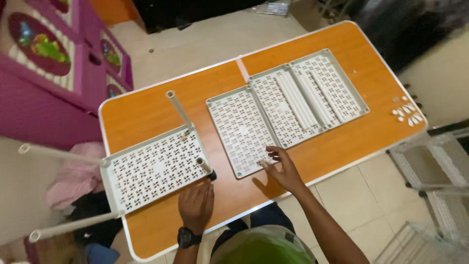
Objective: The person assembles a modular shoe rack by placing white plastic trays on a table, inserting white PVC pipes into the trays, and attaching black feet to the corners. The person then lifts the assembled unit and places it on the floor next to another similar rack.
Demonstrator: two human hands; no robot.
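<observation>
On the orange table (146, 117), the left hand (196, 204) grips a white tube (204, 167) at the perforated tray (155, 170), while the right hand (282, 168), fingers spread open, touches a flat panel (240, 131) beside it.

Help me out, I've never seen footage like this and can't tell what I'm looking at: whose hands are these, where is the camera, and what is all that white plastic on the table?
The single picture comes from a camera worn on a person's head, looking down at their own two bare hands, so no machine is involved. They sit at an orange table. The left hand, with a black watch on its wrist, rests at the corner of a white perforated shelf panel that already has white tubes standing in its corners. The right hand touches the edge of a second loose panel, fingers spread. Beyond it lie two more panels with spare tubes on them. Small white pieces sit by the table's far right edge.
</observation>
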